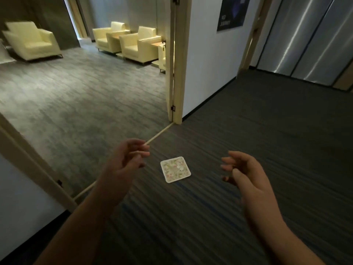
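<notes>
A small square plate (175, 169) with a pale flower pattern lies flat on the dark striped carpet (248, 131) of a corridor, just on the near side of a doorway. The person stands over it with both arms stretched forward. In this view the plate shows between the two hands, and neither hand touches it.

The left hand (126, 161) is raised with its fingers loosely curled and spread a little, gripping nothing. The right hand (246, 175) is held the same way, its fingers relaxed and apart and the thumb free.

A thin pale strip (160, 131) runs across the floor at the threshold, passing behind the left hand. Beyond it the floor changes to a lighter grey carpet (76, 96) in a lounge. One cream armchair (32, 42) stands at the far left of that room. More cream armchairs (137, 46) are lined up against the back, with small wooden tables between them.

A cream door post (178, 73) rises at the right side of the opening and meets a white wall (208, 60). A dark poster (232, 12) hangs high on that wall. Further right, shiny metal doors (309, 35) close off the end of the corridor and catch streaks of light.
</notes>
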